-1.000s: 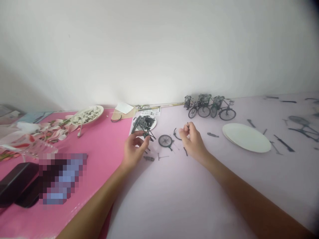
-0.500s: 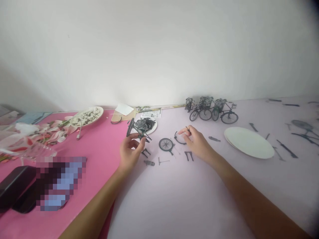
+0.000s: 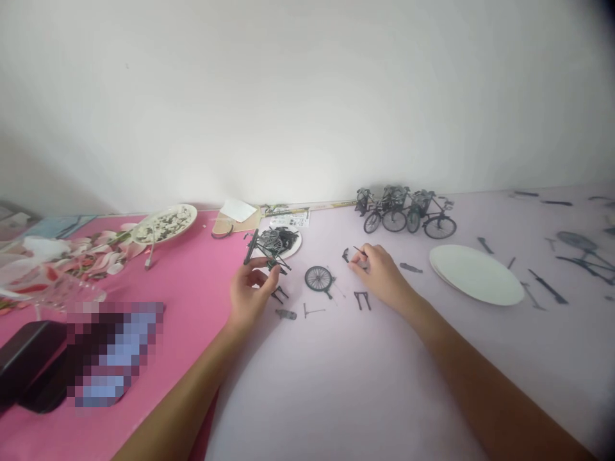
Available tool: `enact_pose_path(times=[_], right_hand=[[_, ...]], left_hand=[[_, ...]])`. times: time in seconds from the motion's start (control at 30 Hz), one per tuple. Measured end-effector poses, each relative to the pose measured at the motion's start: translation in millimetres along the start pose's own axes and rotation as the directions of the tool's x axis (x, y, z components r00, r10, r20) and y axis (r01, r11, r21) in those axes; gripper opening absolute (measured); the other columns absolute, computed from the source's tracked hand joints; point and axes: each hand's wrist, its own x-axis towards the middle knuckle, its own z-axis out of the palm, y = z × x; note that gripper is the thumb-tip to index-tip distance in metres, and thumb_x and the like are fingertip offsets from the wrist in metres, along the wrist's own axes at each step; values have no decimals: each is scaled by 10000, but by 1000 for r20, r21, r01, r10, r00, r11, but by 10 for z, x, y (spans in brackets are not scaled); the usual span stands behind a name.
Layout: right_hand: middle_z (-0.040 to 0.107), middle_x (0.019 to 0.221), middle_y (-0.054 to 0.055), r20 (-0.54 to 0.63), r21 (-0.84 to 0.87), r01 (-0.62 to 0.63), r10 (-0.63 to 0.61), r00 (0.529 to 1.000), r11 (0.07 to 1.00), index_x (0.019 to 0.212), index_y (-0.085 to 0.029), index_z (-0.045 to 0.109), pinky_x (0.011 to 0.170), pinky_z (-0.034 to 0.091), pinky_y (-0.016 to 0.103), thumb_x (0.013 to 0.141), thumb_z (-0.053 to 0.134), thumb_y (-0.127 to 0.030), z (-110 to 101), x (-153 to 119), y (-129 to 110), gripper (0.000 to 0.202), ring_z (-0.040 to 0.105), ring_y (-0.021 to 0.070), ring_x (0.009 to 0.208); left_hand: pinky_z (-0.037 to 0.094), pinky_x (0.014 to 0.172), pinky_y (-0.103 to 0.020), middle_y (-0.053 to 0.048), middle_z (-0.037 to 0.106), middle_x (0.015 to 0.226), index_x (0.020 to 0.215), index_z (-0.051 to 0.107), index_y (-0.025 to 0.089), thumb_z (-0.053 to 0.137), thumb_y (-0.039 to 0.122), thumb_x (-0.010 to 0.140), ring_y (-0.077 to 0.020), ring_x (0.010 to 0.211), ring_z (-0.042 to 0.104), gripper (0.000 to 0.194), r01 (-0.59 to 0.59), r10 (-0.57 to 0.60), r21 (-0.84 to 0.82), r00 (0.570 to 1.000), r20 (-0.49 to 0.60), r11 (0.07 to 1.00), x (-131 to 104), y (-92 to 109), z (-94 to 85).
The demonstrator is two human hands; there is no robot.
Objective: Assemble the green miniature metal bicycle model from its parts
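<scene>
- Dark green-black metal bike frame (image 3: 266, 248), part-built with one wheel on, pinched in the left hand (image 3: 250, 291); fingers curled shut on its lower end, frame held up off the desk (image 3: 336, 384) near the pink/lilac seam.
- Right hand (image 3: 382, 275) mostly closed, thumb and forefinger nipping a thin dark pin (image 3: 359, 250); fingertips just beside a small curved black piece (image 3: 345, 255) on the desk.
- Loose wheel (image 3: 318, 278) lies flat between the two hands, touched by neither.
- Small parts below the hands: fork-like piece (image 3: 362, 299), T-shaped rod (image 3: 312, 312), short dark lump (image 3: 287, 314), one more by the left thumb (image 3: 278, 294).
- Finished model bikes (image 3: 406, 211) at the wall: looks like three, overlapping, count not certain.
- White plates: one empty (image 3: 475, 275) on the right, one under dark parts (image 3: 288, 240) behind the frame, one with food (image 3: 166, 223) on the pink side.
- Printed sheet (image 3: 291, 219) by the wall; writing too small to read.
- More dark parts scattered far right (image 3: 548, 285).
</scene>
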Motion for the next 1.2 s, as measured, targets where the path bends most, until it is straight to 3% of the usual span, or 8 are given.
enact_pose_path(times=[0.13, 0.2, 0.33, 0.57, 0.7, 0.87, 1.03, 1.2], right_hand=[[617, 902, 67, -24, 40, 154, -153, 988, 987, 1010, -250, 553, 875, 504, 468, 926, 685, -316, 114, -80, -154, 170, 599, 311, 998], [604, 931, 68, 10, 88, 229, -231, 973, 969, 1198, -247, 572, 959, 498, 497, 918, 716, -356, 200, -145, -254, 333, 595, 326, 1117], [616, 963, 82, 68, 120, 214, -223, 972, 969, 1335, -245, 536, 1069, 452, 573, 865, 779, -431, 369, -253, -359, 561, 485, 381, 1365], [614, 1002, 81, -8, 167, 215, -217, 976, 962, 1102, -254, 534, 1010, 497, 524, 818, 827, -381, 393, -270, -409, 428, 578, 339, 1191], [624, 1101, 95, -128, 196, 151, -127, 984, 969, 961, -267, 459, 972, 496, 490, 830, 799, -386, 223, -188, -395, 383, 586, 306, 1118], [683, 1141, 81, -277, 153, 21, 22, 961, 988, 864, -282, 330, 991, 451, 489, 837, 775, -399, 90, -72, -230, 461, 547, 312, 1153], [701, 1145, 100, -271, 88, -58, 80, 959, 994, 840, -281, 306, 990, 440, 509, 825, 764, -403, 144, -50, -100, 475, 545, 336, 1167], [673, 1113, 127, -215, 54, 15, -3, 977, 998, 903, -268, 428, 1036, 449, 540, 853, 729, -374, 198, -72, -89, 323, 527, 366, 1262]], left_hand=[[435, 535, -228, 27, 629, 563, 1065, 695, 169, 796, 509, 810, -125, 511, 592, 436, 13, -13, 20, 1000, 14, 1000, -17, 14, -2], [428, 534, -228, 27, 627, 566, 1060, 698, 171, 798, 507, 812, -121, 511, 575, 430, 10, -10, 25, 1000, 25, 1000, -25, 21, -2], [434, 552, -231, 33, 610, 559, 1086, 706, 175, 793, 498, 822, -122, 528, 563, 427, -1, 0, 18, 999, 53, 1000, -35, 24, 8], [436, 546, -233, 27, 614, 580, 1072, 709, 169, 796, 482, 822, -117, 519, 553, 410, -10, 9, 17, 998, 59, 1000, -37, -5, 19], [437, 541, -236, 19, 630, 585, 1056, 698, 174, 799, 469, 818, -131, 534, 584, 392, 7, -8, 15, 999, 45, 1000, -41, 8, 13], [443, 534, -239, 22, 646, 624, 1053, 693, 185, 805, 436, 812, -119, 515, 570, 367, -21, 22, -14, 999, 32, 1000, -44, 27, 18], [454, 539, -236, 25, 644, 642, 1052, 693, 185, 806, 434, 812, -112, 518, 571, 364, -43, 43, -1, 999, 11, 999, -35, 19, 18], [462, 545, -231, 21, 653, 649, 1062, 700, 179, 795, 446, 818, -100, 514, 552, 373, -42, 42, 5, 999, 18, 999, -37, 20, 12]])
